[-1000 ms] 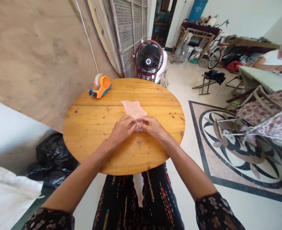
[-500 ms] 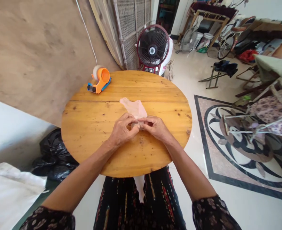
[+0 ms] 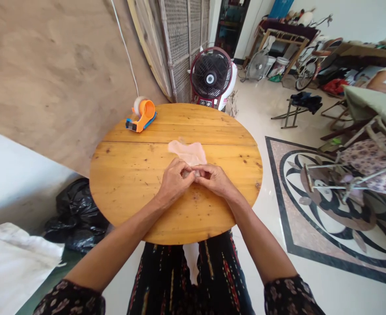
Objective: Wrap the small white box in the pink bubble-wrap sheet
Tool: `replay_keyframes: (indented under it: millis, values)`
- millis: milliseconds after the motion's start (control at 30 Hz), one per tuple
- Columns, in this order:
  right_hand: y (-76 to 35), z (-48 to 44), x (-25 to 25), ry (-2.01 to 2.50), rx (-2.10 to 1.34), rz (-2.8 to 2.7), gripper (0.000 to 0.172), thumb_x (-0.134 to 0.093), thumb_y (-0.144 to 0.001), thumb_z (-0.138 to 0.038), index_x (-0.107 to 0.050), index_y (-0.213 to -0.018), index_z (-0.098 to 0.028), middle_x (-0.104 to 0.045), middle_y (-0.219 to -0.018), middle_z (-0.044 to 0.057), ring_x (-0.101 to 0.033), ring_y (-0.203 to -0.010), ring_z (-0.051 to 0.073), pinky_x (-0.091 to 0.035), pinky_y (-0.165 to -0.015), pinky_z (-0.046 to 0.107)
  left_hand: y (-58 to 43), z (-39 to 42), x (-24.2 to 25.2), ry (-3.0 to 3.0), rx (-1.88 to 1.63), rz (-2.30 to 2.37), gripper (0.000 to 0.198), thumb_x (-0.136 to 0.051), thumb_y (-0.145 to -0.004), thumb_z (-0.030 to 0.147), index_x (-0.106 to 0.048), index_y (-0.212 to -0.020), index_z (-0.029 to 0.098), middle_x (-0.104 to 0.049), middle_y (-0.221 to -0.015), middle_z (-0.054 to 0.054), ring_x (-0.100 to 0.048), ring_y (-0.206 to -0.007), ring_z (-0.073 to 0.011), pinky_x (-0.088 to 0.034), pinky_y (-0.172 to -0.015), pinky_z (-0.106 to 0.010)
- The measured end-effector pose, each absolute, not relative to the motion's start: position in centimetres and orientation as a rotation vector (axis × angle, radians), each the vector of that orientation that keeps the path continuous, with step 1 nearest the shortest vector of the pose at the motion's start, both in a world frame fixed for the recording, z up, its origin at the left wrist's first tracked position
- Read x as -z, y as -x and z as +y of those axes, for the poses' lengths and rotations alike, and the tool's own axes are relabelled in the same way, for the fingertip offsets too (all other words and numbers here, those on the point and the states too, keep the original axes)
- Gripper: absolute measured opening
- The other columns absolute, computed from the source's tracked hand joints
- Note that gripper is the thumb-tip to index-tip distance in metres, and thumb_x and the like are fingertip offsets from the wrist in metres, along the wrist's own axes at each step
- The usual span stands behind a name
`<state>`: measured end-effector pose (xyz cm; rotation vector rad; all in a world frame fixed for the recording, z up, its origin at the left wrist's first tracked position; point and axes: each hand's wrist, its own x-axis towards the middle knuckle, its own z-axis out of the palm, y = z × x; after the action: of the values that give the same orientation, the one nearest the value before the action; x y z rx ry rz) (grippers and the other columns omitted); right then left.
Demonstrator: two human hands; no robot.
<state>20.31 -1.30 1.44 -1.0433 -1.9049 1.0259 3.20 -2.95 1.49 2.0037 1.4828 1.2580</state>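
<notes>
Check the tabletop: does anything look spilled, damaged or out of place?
Nothing stands out. The thin pink sheet is wrinkled, its near end at the fingertips of the left hand and right hand. The orange tape dispenser sits near the far-left edge. No spill shows.

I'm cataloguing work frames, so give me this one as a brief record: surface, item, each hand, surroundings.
Surface: wooden table
Item: thin pink sheet, creased, its near end partly hidden
Left hand: pinching the near end
Right hand: pinching there too, close against the left
Also on table: orange tape dispenser, far left
Beyond table: fan
Floor, left: black plastic bag
</notes>
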Motion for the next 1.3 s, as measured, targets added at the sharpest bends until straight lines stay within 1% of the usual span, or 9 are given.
replay_keyframes:
  millis: [133, 267, 367, 533, 733, 867, 1000, 1133, 1300]
  values:
    - [-20.26, -1.61, -1.81, 1.06, -1.182, -1.816, 0.028, -0.064, -0.078, -0.029, -0.073, -0.103, -0.019, -0.053, -0.066, -0.002, -0.045, -0.06, 0.011, -0.039, -0.059, 0.025, -3.27, -2.79, -1.28, -2.007, -1.287, 1.433, 0.012, -0.055, -0.072, 0.008, -0.054, -0.066, 0.018, -0.054, -0.073, 0.0, -0.05, -0.071, -0.0135, -0.042, -0.066, -0.027]
    - [-20.11, -1.63, -1.74, 1.007, -1.319, -1.694, 0.028, -0.059, -0.081, -0.029, -0.07, -0.103, -0.017, -0.061, -0.068, 0.0, -0.055, -0.065, 0.013, -0.045, -0.068, 0.028, -3.33, -2.75, -1.14, -2.029, -1.295, 1.427, 0.013, -0.054, -0.071, 0.007, -0.052, -0.065, 0.018, -0.053, -0.073, 0.0, -0.049, -0.071, -0.0139, -0.041, -0.066, -0.027]
    - [-20.05, -1.44, -1.5, 0.982, -1.335, -1.679, 0.028, -0.061, -0.08, -0.032, -0.071, -0.101, -0.016, -0.063, -0.069, 0.0, -0.057, -0.066, 0.013, -0.046, -0.07, 0.028, -3.36, -2.86, -1.07, -2.037, -1.287, 1.439, 0.012, -0.056, -0.072, 0.009, -0.051, -0.067, 0.018, -0.052, -0.075, 0.0, -0.05, -0.073, -0.0145, -0.042, -0.066, -0.027]
    - [-20.09, -1.4, -1.62, 1.053, -1.369, -1.661, 0.032, -0.064, -0.08, -0.037, -0.072, -0.101, -0.015, -0.062, -0.064, -0.001, -0.049, -0.055, 0.01, -0.04, -0.056, 0.023, -3.44, -3.23, -1.12, -2.031, -1.253, 1.489, 0.011, -0.06, -0.075, 0.015, -0.055, -0.083, 0.019, -0.055, -0.081, -0.001, -0.052, -0.078, -0.0163, -0.045, -0.07, -0.029]
    - [-20.3, -1.18, -1.28, 1.091, -1.345, -1.674, 0.032, -0.063, -0.08, -0.039, -0.073, -0.101, -0.017, -0.058, -0.06, -0.003, -0.037, -0.047, 0.007, -0.03, -0.046, 0.022, -3.41, -3.27, -1.07, -2.154, -1.282, 1.431, 0.014, -0.055, -0.076, 0.01, -0.056, -0.086, 0.019, -0.057, -0.086, -0.002, -0.054, -0.085, -0.0176, -0.046, -0.078, -0.031]
    - [-20.36, -0.99, -1.07, 1.096, -1.327, -1.701, 0.029, -0.063, -0.08, -0.039, -0.073, -0.097, -0.018, -0.055, -0.057, -0.004, -0.039, -0.047, 0.008, -0.031, -0.047, 0.022, -3.3, -3.07, -0.73, -2.106, -1.296, 1.464, 0.016, -0.056, -0.074, 0.012, -0.055, -0.087, 0.019, -0.057, -0.086, -0.002, -0.055, -0.081, -0.0172, -0.047, -0.075, -0.03]
    - [-20.31, -0.98, -1.33, 1.049, -1.341, -1.735, 0.031, -0.063, -0.081, -0.039, -0.069, -0.102, -0.017, -0.056, -0.06, -0.004, -0.04, -0.047, 0.007, -0.034, -0.047, 0.021, -3.21, -3.04, -0.57, -2.126, -1.276, 1.474, 0.015, -0.056, -0.075, 0.013, -0.054, -0.089, 0.02, -0.058, -0.087, -0.003, -0.055, -0.083, -0.0179, -0.047, -0.077, -0.031]
    - [-20.29, -0.92, -1.56, 0.995, -1.39, -1.763, 0.03, -0.062, -0.082, -0.041, -0.065, -0.101, -0.017, -0.057, -0.063, -0.004, -0.043, -0.048, 0.008, -0.037, -0.048, 0.021, -3.12, -3.09, -0.61, -2.289, -1.247, 1.415, 0.011, -0.052, -0.079, 0.013, -0.059, -0.085, 0.019, -0.057, -0.086, -0.004, -0.053, -0.088, -0.0195, -0.046, -0.08, -0.033]
    - [-20.38, -0.94, -1.59, 1.011, -1.381, -1.766, 0.031, -0.061, -0.083, -0.042, -0.061, -0.102, -0.018, -0.057, -0.064, -0.004, -0.045, -0.05, 0.008, -0.038, -0.048, 0.021, -3.02, -3.0, -0.55, -2.343, -1.241, 1.384, 0.016, -0.05, -0.081, 0.012, -0.065, -0.082, 0.019, -0.056, -0.086, -0.005, -0.053, -0.087, -0.0188, -0.046, -0.079, -0.032]
